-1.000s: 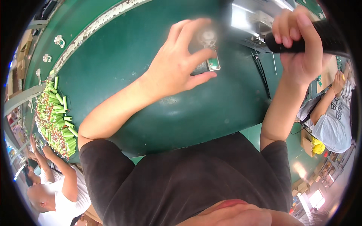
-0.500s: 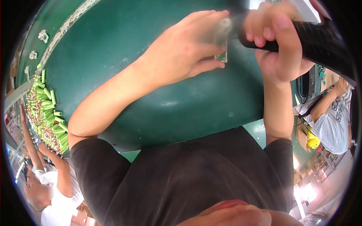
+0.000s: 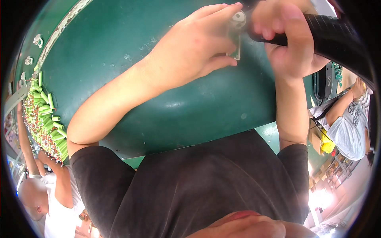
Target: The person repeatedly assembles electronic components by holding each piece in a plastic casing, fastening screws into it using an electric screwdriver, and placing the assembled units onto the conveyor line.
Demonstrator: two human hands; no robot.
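One clear piece (image 3: 239,19) is grasped by the half-curled left hand (image 3: 200,47); the right hand (image 3: 293,39) clenches a black tube (image 3: 333,32).

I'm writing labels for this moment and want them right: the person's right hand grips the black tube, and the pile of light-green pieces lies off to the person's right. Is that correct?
Not quite: the pile of light-green pieces lies off to the person's left, as the head view shows. The right hand does grip the black tube.
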